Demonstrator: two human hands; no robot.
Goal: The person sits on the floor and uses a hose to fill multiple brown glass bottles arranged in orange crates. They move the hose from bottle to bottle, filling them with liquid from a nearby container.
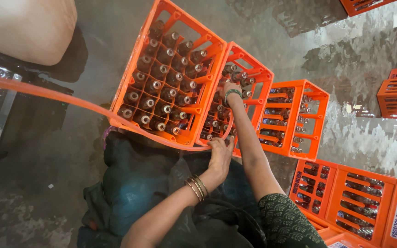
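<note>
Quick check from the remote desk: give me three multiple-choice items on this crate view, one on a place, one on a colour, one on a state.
1. Where is the right hand?
A. inside the second crate
B. on the floor
C. on the white tank

2. What colour is the hose?
A. green
B. orange
C. black

3. How is the left hand?
A. hanging free
B. flat on the wet floor
C. gripping the hose at the crate's edge

Key: 1 A, the hand reaches among its bottles; 2 B, it matches the crates; 3 C, the fingers curl around it.

There is one view only, from the head of the person. It looks steeply down, from near, over both forearms to the orange plastic bottle crates on the wet concrete floor.
</note>
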